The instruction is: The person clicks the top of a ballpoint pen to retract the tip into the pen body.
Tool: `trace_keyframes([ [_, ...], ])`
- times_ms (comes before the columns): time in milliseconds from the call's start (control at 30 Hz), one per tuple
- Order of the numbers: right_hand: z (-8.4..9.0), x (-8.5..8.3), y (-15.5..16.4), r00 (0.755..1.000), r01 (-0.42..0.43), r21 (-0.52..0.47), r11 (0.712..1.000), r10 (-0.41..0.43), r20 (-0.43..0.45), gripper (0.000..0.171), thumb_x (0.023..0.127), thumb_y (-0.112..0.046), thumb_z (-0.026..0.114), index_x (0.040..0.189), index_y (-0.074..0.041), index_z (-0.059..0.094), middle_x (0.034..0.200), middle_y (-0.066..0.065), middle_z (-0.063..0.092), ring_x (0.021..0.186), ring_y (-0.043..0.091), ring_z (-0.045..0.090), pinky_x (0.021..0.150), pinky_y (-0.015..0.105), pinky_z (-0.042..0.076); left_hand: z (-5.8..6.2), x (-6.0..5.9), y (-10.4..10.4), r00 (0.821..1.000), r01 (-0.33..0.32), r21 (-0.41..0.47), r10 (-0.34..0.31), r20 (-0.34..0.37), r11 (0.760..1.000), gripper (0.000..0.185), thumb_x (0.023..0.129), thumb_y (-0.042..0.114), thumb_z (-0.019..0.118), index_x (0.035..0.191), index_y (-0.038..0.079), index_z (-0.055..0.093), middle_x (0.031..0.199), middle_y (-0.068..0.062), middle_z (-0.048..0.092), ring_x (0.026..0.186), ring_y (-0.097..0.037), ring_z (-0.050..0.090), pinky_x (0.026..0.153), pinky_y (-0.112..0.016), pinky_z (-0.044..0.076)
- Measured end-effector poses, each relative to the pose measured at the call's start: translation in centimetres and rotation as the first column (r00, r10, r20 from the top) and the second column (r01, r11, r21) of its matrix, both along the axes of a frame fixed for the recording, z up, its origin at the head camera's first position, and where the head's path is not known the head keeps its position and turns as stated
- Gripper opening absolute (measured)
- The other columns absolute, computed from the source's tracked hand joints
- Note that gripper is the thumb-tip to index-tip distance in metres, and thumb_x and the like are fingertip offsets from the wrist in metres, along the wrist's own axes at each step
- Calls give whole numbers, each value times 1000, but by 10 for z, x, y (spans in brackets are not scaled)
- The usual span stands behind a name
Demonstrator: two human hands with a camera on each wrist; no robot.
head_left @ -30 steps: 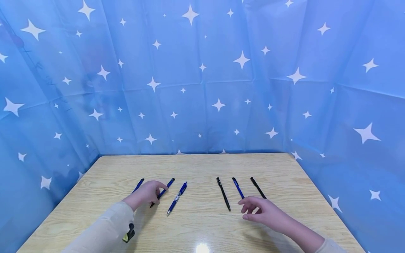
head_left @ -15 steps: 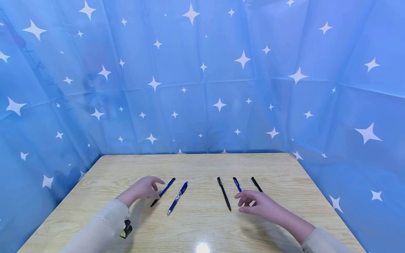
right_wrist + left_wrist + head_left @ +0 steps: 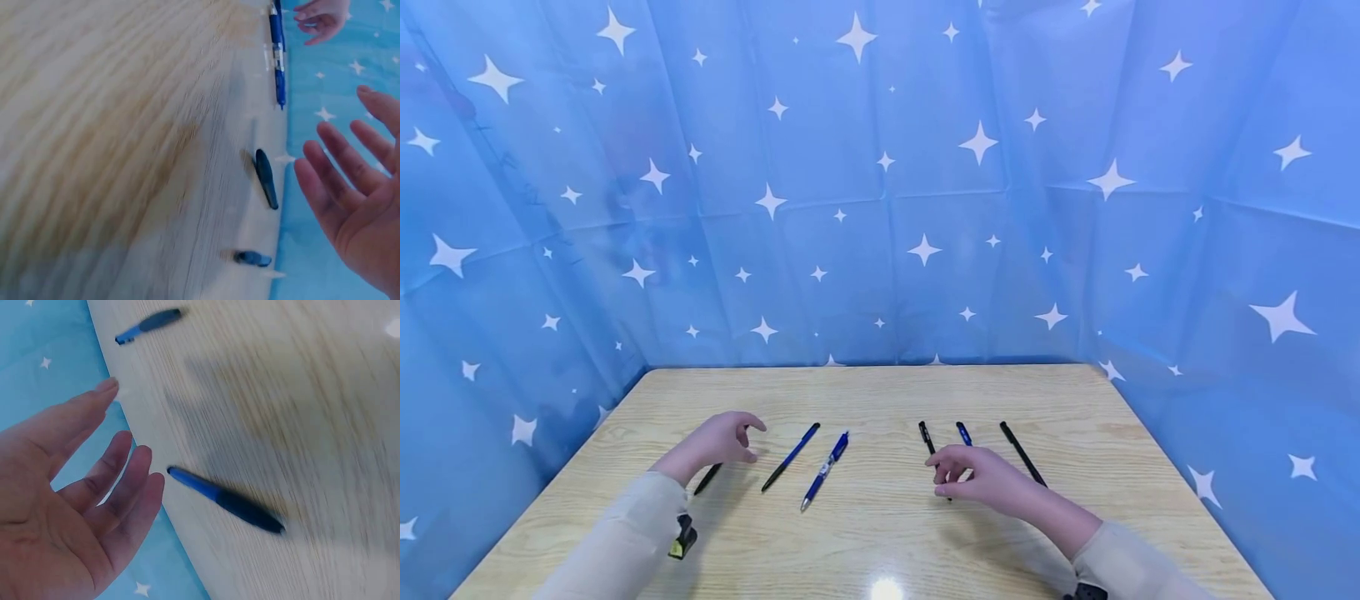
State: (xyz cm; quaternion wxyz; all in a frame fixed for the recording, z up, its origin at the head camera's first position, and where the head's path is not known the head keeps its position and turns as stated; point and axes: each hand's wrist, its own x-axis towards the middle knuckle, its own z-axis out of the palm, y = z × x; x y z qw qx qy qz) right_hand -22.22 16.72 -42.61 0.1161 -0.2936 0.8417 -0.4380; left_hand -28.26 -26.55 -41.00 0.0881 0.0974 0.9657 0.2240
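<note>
My left hand (image 3: pixel 717 442) hovers with loose fingers above the leftmost pen (image 3: pixel 707 479), whose black end alone shows in the head view. In the left wrist view its palm holds nothing, and a blue-and-black pen (image 3: pixel 222 500) lies past the fingertips. Right of it lie another blue-and-black pen (image 3: pixel 792 457) and a blue pen with a pale label (image 3: pixel 825 471). My right hand (image 3: pixel 983 477), fingers relaxed and nothing in them, is over a black pen (image 3: pixel 926 437) and partly hides a blue pen (image 3: pixel 964 433). A second black pen (image 3: pixel 1022 452) slants behind the wrist.
The pens lie on a light wood table (image 3: pixel 872 400), in a left and a right group with a gap between. A blue curtain with white stars (image 3: pixel 880 250) hangs behind the table and along both sides.
My left hand has drawn left, from the middle pen of the left group to the leftmost one. The right hand has moved left, from the blue pen to the inner black pen. The pens stay put.
</note>
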Motion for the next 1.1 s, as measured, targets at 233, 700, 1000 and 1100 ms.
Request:
trace_keyframes([
  [233,-2,0,-12,1000,-8,-25,1000,9,11,37,91,-17,70,123,-1,61,98,0,66,90,18,60,74,30,52,-2,2,-21,999,20,-21,-19,31,1000,46,74,3,83,117,4,65,90,-10,59,78,-22,54,67,-40,49],
  [700,-1,0,-29,999,-26,-68,997,28,31,36,91,-14,70,124,-3,61,98,2,67,89,18,61,71,30,50,-15,-1,-44,998,5,-64,-1,64,998,49,70,2,85,114,6,65,88,-9,57,77,-22,54,66,-39,48],
  [1000,-3,-3,-37,999,-18,-71,997,20,34,36,91,-14,70,125,-5,62,99,-1,66,90,18,60,73,30,51,-22,-3,-49,992,8,-12,-6,129,1000,55,69,-7,83,119,8,63,93,-12,55,77,-23,56,63,-37,52],
  [1100,-3,-5,-40,998,-6,-91,996,12,60,36,92,-14,69,125,-4,61,99,1,66,91,20,60,72,30,50,-23,-3,-51,985,-11,49,2,173,999,59,68,-11,81,120,7,61,93,-12,54,75,-23,57,60,-37,55],
])
